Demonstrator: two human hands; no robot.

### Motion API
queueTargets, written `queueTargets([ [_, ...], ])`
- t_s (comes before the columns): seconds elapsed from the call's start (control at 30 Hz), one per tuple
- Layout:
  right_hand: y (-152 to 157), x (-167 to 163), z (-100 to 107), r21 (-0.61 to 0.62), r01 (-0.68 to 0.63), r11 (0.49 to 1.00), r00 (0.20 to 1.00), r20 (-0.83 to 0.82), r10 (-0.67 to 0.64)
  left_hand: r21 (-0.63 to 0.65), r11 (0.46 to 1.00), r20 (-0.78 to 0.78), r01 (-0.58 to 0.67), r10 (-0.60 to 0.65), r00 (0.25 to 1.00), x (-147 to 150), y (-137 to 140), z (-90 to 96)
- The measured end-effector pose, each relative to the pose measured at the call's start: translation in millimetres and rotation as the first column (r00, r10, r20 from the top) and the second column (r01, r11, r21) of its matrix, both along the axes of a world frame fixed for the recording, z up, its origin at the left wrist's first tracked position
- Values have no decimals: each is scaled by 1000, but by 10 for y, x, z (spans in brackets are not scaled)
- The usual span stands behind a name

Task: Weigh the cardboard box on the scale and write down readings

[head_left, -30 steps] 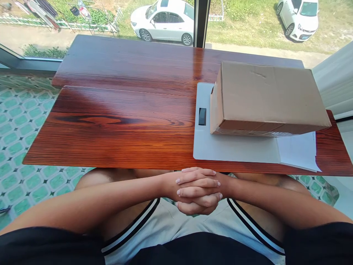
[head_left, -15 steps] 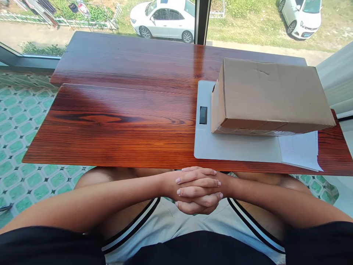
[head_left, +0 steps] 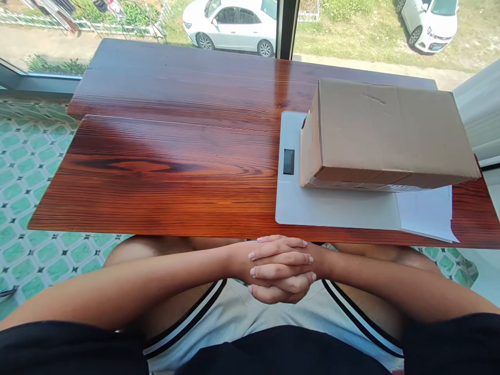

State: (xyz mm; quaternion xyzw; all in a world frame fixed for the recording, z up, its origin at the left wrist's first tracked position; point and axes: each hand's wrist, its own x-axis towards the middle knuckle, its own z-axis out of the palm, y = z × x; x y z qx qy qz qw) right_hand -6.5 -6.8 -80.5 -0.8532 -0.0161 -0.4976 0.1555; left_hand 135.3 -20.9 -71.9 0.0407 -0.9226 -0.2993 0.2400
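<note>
My left hand (head_left: pixel 246 263) and my right hand (head_left: pixel 307 268) are clasped, their fingers interlaced and closed over each other. No object shows in either one. They rest together above my lap, just in front of the near edge of the wooden table (head_left: pixel 156 198). Nearest to them on the tabletop lies a flat white scale (head_left: pixel 332 208) with a small dark display (head_left: pixel 288 162) at its left. A closed brown cardboard box (head_left: pixel 390 130) stands on the scale and covers much of it. White paper sheets (head_left: pixel 425 211) stick out under the box at the right; the box hides their far part.
The tabletop has two reddish-brown boards, the far one (head_left: pixel 187 78) set slightly apart. Behind it are a window post (head_left: pixel 285 31) and glass, with parked cars outside. A white curtain (head_left: pixel 480 109) hangs at the right. Green-and-white tiled floor (head_left: pixel 31 192) shows at the left.
The view has shifted very slightly, so the table and box sit a little higher. My clasped hands have stayed still, and nothing on the table has moved.
</note>
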Motion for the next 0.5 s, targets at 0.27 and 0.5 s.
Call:
queueTargets([
  [0.27,10,0,37,5,-5,1000,1000,-10,5,147,985,202,-92,61,977,-41,37,91],
  [0.5,10,-2,40,-12,-2,1000,1000,-12,2,191,972,244,-138,89,966,-52,44,103],
])
